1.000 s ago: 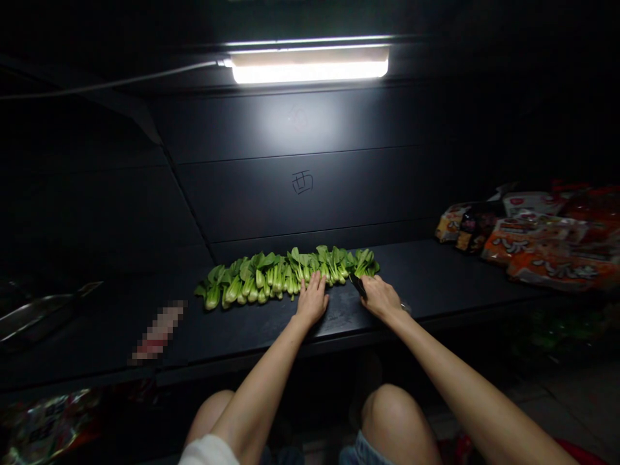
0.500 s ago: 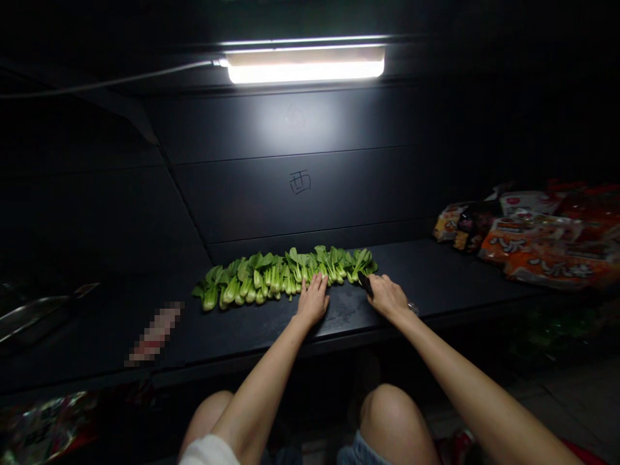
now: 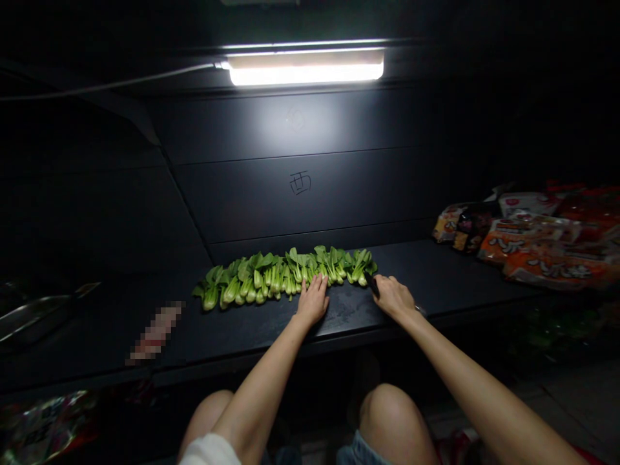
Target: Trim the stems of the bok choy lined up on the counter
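A long row of green bok choy (image 3: 274,274) lies on the dark shelf, leaves toward the back panel and pale bases toward me. My left hand (image 3: 314,300) rests flat with its fingers stretched out, fingertips touching the bases near the middle right of the row. At the row's right end, my right hand (image 3: 393,297) is closed around a narrow black object (image 3: 372,284). That object slants beside the base of the last bok choy; its kind is not clear, and my fingers hide part of it.
Packaged food bags (image 3: 533,239) are piled on the right of the shelf (image 3: 450,278). A metal tray (image 3: 33,316) sits at far left, near a blurred-out patch (image 3: 155,332). Overhead, a lit lamp (image 3: 307,68) trails a white cable (image 3: 121,81). Shiny packets (image 3: 46,426) lie below.
My right hand and the black object have shifted slightly to the right, uncovering more of the last bok choy's base. My left hand and the row stay put.
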`<state>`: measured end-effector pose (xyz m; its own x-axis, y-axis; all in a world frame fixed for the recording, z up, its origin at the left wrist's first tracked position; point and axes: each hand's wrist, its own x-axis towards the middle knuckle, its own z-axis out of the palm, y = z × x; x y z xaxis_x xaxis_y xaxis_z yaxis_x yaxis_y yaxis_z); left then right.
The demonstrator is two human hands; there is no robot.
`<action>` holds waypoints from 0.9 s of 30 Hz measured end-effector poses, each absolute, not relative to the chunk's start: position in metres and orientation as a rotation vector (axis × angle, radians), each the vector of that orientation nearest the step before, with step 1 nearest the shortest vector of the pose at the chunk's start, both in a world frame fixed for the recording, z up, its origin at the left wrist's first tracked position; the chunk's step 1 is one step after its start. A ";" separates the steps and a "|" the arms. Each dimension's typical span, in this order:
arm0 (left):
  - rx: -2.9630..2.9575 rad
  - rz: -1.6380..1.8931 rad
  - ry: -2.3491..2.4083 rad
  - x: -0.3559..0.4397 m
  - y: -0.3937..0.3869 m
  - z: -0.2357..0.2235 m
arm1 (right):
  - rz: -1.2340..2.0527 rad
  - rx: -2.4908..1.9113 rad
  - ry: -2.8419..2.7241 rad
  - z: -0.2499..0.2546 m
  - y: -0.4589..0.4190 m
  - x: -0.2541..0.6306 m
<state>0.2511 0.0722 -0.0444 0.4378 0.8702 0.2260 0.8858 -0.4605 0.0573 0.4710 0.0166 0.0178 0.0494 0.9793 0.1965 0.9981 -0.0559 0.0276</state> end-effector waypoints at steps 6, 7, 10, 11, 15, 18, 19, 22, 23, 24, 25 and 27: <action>-2.601 -0.345 -1.591 0.253 0.072 -0.044 | -0.267 -2.160 -2.106 0.017 0.017 0.471; -2.602 -0.347 -1.595 0.253 0.071 -0.043 | -0.262 -2.150 -2.118 0.017 0.018 0.470; -2.609 -0.341 -1.600 0.253 0.070 -0.041 | -0.233 -2.137 -2.142 0.018 0.020 0.467; -2.614 -0.337 -1.600 0.253 0.070 -0.041 | -0.224 -2.141 -2.143 0.018 0.020 0.466; -2.643 -0.325 -1.601 0.252 0.069 -0.038 | -0.227 -2.141 -2.155 0.019 0.022 0.461; -2.660 -0.321 -1.603 0.251 0.069 -0.036 | -0.241 -2.147 -2.149 0.019 0.022 0.460; -2.663 -0.319 -1.603 0.251 0.069 -0.036 | -0.242 -2.159 -2.135 0.019 0.022 0.461; -2.664 -0.318 -1.597 0.251 0.070 -0.037 | -0.230 -2.195 -2.092 0.020 0.021 0.463; -2.664 -0.319 -1.594 0.251 0.070 -0.037 | -0.221 -2.201 -2.086 0.021 0.020 0.464; -2.662 -0.320 -1.592 0.251 0.071 -0.037 | -0.211 -2.204 -2.087 0.021 0.019 0.465; -2.659 -0.319 -1.590 0.251 0.071 -0.038 | -0.199 -2.206 -2.092 0.022 0.018 0.466; -2.650 -0.312 -1.587 0.251 0.072 -0.039 | -0.178 -2.214 -2.098 0.023 0.017 0.467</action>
<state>0.2510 0.0718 -0.0388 0.4572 0.8688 0.1903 0.8762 -0.4766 0.0712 0.4666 0.0165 0.0234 0.0516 0.9883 0.1435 0.9984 -0.0546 0.0173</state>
